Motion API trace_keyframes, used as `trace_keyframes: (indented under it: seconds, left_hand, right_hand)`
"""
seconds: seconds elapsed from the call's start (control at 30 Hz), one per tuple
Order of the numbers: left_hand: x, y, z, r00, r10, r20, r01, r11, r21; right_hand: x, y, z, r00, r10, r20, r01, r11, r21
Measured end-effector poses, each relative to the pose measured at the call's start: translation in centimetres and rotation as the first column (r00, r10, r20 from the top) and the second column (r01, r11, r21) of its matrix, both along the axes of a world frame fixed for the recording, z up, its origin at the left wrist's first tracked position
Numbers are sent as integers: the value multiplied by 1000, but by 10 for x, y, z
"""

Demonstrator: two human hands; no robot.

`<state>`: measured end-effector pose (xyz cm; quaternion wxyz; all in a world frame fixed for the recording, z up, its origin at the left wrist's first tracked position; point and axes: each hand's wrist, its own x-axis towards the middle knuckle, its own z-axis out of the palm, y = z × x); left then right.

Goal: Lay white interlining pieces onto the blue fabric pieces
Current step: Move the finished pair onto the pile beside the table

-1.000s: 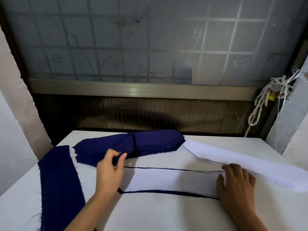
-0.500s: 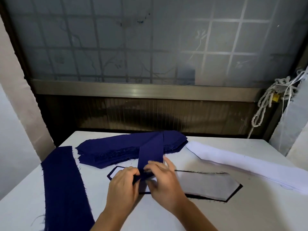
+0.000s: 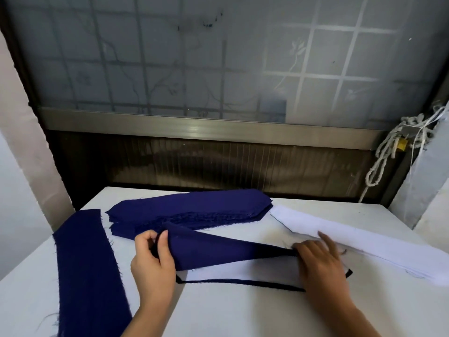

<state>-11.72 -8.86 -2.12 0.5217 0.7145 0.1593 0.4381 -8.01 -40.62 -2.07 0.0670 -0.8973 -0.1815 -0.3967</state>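
Blue fabric piece (image 3: pixel 218 251) lies mid-tabletop (image 3: pixel 243 312), over one white-on-blue pair (image 3: pixel 243 271). Your left hand (image 3: pixel 153 266) pinches its 9 o'clock end and your right hand (image 3: pixel 320 263) presses the 3 o'clock end with flat fingers. Spread it smooth, then fetch interlining. You have one blue stack (image 3: pixel 189 210) at 12, one white interlining stack (image 3: pixel 364 244) at 2 and one blue strip (image 3: pixel 85 268) at 9.

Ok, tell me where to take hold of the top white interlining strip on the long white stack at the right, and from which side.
Pinch the top strip of the long white interlining stack at its pointed left end, coming from the near side with the right hand. That tip lies bare and flat, close to that hand, so one thin layer probably peels off there.
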Motion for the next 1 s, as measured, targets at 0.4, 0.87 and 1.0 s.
trace_keyframes:
  seconds: [0.4,0.87,1.0]
  left_hand:
    - [6,10,-3,959,102,-264,-112,993,-23]
    - [9,13,-5,841,95,-533,23,977,210]
    - [9,11,-5,844,98,-527,10,980,199]
  right_hand:
    - [-11,-39,-6,899,-307,-311,431,738,520]
    - [-11,-39,-3,809,-286,-513,495,803,333]
    - [-12,-38,-1,802,-289,-523,502,800,329]
